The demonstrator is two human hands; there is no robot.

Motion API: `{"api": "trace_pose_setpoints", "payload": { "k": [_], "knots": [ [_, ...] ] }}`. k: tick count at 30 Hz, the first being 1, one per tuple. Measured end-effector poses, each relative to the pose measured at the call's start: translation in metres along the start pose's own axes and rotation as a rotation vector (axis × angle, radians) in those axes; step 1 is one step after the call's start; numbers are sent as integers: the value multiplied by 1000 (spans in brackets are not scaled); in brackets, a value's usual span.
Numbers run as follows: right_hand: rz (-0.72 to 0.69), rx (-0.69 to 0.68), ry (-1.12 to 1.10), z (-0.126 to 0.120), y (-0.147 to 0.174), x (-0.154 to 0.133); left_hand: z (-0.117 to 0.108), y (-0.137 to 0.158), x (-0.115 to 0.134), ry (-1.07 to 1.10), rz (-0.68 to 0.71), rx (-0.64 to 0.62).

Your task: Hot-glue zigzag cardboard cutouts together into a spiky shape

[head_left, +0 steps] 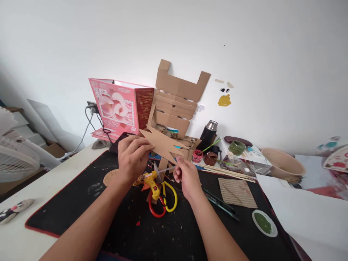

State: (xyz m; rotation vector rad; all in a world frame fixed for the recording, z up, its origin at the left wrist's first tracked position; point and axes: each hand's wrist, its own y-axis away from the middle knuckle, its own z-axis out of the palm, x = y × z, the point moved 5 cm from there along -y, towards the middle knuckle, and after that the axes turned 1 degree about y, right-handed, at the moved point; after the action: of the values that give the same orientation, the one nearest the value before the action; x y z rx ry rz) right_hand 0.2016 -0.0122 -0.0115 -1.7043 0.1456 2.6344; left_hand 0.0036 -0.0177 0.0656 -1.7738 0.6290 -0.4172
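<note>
A spiky, jagged-edged cardboard cutout [160,142] is held up above the black mat. My left hand [133,154] pinches its left edge between thumb and fingers. At its lower right point, my right hand [186,174] has thumb and fingers closed on the cardboard. A pale translucent stick [166,169] reaches to the right fingertips; whether they touch it I cannot tell. Below the hands lies a yellow glue gun [152,181], partly behind my left hand. Scissors with one red and one yellow handle [170,199] lie beside it, their blades hidden.
Behind stand an opened cardboard box [176,87] and a pink box [116,105]. Paint jars [197,156], a black thermos [208,134] and thin wooden sticks [228,173] are at right. Nearer lie a dark green cutter [221,204], corrugated cardboard [237,192] and a lid of green paint [264,223].
</note>
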Motion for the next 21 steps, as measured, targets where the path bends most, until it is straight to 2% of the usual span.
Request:
{"api": "trace_pose_setpoints", "payload": {
  "k": [6, 13, 15, 21],
  "knots": [
    [-19, -78, 38, 5, 2, 4, 1, 1, 0, 37, -41, -18],
    [20, 18, -82, -4, -2, 1, 2, 0, -2, 65, -90, -29],
    [34, 26, -121, -6, -4, 0, 2, 0, -2, 63, -78, -26],
    [97, -60, -152, -4, -3, 1, 2, 0, -1, 46, -26, -19]
  ]
}}
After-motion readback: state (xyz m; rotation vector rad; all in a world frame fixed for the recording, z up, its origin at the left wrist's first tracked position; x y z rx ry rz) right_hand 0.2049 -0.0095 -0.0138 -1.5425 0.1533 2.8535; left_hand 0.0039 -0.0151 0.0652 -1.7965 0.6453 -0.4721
